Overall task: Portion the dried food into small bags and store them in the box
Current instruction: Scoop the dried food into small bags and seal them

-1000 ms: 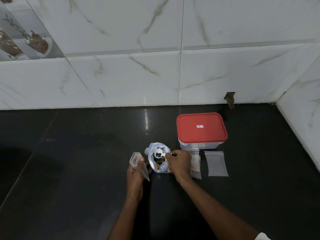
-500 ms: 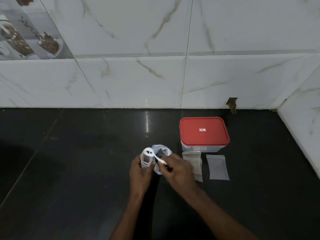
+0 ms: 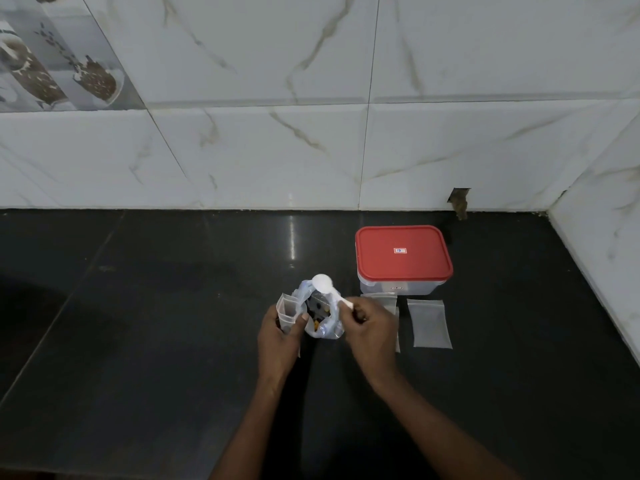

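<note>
My left hand (image 3: 278, 336) grips a small clear bag (image 3: 288, 308) held open and upright. My right hand (image 3: 370, 329) pinches the handle of a white plastic spoon (image 3: 327, 287), whose bowl hovers over the far rim of a larger crumpled clear bag of dark dried food (image 3: 320, 315) standing between my hands. A clear box with a red lid (image 3: 403, 259) stands shut behind and to the right. Two flat small bags lie in front of it, one (image 3: 429, 323) in full view, the other (image 3: 389, 301) partly hidden by my right hand.
All of this sits on a black polished counter (image 3: 156, 341). White marble-look tiled wall (image 3: 311, 150) runs along the back and a side wall (image 3: 602, 237) closes the right. A small hole (image 3: 459, 200) shows at the wall base behind the box.
The spoon has swung from over the small bag in my left hand back across to the far side of the food bag. My left hand still holds the small bag.
</note>
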The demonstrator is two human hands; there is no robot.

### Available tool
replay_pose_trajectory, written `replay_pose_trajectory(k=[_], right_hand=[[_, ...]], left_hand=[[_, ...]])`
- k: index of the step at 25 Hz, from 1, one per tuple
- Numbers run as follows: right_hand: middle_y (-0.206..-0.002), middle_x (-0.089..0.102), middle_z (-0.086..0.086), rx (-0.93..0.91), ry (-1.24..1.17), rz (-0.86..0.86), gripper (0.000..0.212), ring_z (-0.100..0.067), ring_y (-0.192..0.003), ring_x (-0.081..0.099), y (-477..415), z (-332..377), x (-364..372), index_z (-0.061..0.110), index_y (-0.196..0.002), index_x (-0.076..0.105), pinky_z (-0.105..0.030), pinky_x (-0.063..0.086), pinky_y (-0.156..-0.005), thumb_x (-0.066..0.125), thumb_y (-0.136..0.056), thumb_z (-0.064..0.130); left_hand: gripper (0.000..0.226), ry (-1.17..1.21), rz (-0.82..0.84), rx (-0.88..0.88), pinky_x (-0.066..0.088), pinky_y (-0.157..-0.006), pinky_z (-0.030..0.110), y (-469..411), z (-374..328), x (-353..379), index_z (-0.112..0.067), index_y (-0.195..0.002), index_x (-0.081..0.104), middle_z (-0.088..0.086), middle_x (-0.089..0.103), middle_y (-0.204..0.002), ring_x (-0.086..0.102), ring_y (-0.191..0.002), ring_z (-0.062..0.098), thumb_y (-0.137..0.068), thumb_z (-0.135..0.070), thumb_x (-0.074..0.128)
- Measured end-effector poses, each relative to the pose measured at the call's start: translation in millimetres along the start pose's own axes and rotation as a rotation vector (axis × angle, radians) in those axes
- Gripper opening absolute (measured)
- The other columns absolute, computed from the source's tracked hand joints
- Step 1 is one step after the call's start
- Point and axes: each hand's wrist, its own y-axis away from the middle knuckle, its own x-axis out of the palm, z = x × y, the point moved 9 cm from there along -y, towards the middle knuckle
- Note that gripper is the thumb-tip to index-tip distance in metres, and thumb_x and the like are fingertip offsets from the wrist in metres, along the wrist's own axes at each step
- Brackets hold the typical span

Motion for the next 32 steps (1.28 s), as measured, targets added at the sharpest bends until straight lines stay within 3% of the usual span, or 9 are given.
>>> replay_pose_trajectory(k=[3, 6, 9, 11, 15, 17, 20, 27, 32], right_hand=[[-0.058, 0.066, -0.007, 0.426, -0.094, 0.160, 0.015, -0.014, -0.042, 0.060, -1.0, -40.4, 14.2, 0.006, -0.075, 0.070, -0.050, 0.055, -0.049, 0.071, -0.087, 0.014], [-0.068, 0.069, -0.013, 0.532, -0.146, 0.271, 0.026, -0.025, -0.050, 0.066, -2.9, -51.9, 32.2, 0.000, -0.093, 0.070, -0.053, 0.056, -0.053, 0.075, -0.085, 0.024], [-0.102, 0.071, -0.008, 0.321, 0.243, 0.217, 0.055, -0.023, -0.091, 0.069, -11.5, -37.5, 13.5, 0.006, -0.128, 0.060, -0.041, 0.057, -0.080, 0.065, -0.089, 0.045], [-0.106, 0.069, 0.003, 0.100, 0.125, 0.179, 0.044, -0.009, -0.094, 0.064, -7.9, -5.7, 0.4, 0.017, -0.123, 0.063, -0.034, 0.055, -0.082, 0.063, -0.089, 0.046], [-0.122, 0.048, 0.016, -0.167, 0.140, 0.570, 0.036, 0.006, -0.092, 0.054, 25.3, 30.2, 20.3, 0.029, -0.119, 0.060, -0.008, 0.044, -0.080, 0.067, -0.085, 0.039], [-0.127, 0.049, 0.007, -0.116, 0.147, 0.559, 0.022, -0.003, -0.094, 0.060, 21.6, 16.5, 17.1, 0.021, -0.110, 0.067, -0.014, 0.048, -0.084, 0.068, -0.088, 0.024], [-0.100, 0.067, 0.005, 0.038, -0.009, 0.507, 0.009, -0.001, -0.078, 0.065, 6.7, -2.8, -1.0, 0.014, -0.094, 0.073, -0.022, 0.053, -0.075, 0.069, -0.086, 0.013], [-0.074, 0.073, -0.004, 0.213, -0.144, 0.462, 0.007, -0.025, -0.070, 0.071, -14.8, -18.1, -35.7, 0.012, -0.082, 0.075, -0.047, 0.061, -0.074, 0.072, -0.082, 0.006], [-0.087, 0.074, -0.008, 0.344, -0.423, 0.385, 0.053, -0.018, -0.080, 0.073, -14.2, -28.8, -50.5, 0.023, -0.125, 0.056, -0.031, 0.060, -0.074, 0.079, -0.080, 0.012]], left_hand=[[0.036, 0.010, -0.005, -0.007, 0.056, -0.082, 0.029, 7.4, 8.0, -2.7, -0.017, -0.122, 0.064, 0.001, 0.074, -0.109, 0.071, -0.097, 0.011, -0.088, -0.024, 0.075], [0.038, 0.030, 0.030, -0.008, 0.057, -0.084, 0.034, 15.4, 11.4, 1.9, -0.022, -0.123, 0.063, -0.004, 0.075, -0.108, 0.072, -0.099, 0.012, -0.088, -0.027, 0.076], [0.041, 0.033, 0.036, 0.015, 0.056, -0.087, 0.034, 26.7, 0.1, 5.8, -0.026, -0.124, 0.062, -0.009, 0.073, -0.111, 0.070, -0.101, 0.008, -0.086, -0.030, 0.077], [0.040, 0.003, 0.038, 0.048, 0.055, -0.085, 0.026, 33.4, -9.7, 11.2, -0.027, -0.121, 0.062, -0.011, 0.072, -0.111, 0.069, -0.101, 0.004, -0.085, -0.030, 0.078], [0.046, -0.078, 0.029, 0.140, 0.055, -0.090, 0.031, 42.3, -20.7, 23.6, -0.028, -0.122, 0.061, -0.008, 0.070, -0.115, 0.067, -0.106, 0.010, -0.077, -0.035, 0.065], [0.061, -0.146, 0.061, 0.125, 0.052, -0.093, 0.032, 42.8, -17.6, 29.3, -0.025, -0.130, 0.057, -0.004, 0.064, -0.124, 0.062, -0.113, 0.014, -0.072, -0.041, 0.067], [0.082, -0.105, 0.148, 0.057, 0.051, -0.099, 0.032, 43.8, -7.7, 36.5, -0.023, -0.137, 0.054, -0.002, 0.058, -0.135, 0.058, -0.121, 0.012, -0.063, -0.045, 0.082], [0.015, 0.159, 0.218, 0.054, 0.055, -0.083, 0.029, 51.1, -28.9, 49.8, -0.008, -0.104, 0.074, 0.003, 0.078, -0.097, 0.072, -0.091, 0.013, -0.094, -0.003, 0.064], [0.010, 0.387, 0.216, -0.107, 0.054, -0.075, 0.036, 56.6, -19.6, 63.6, 0.007, -0.094, 0.070, 0.016, 0.073, -0.084, 0.066, -0.076, 0.023, -0.091, -0.002, 0.067]])
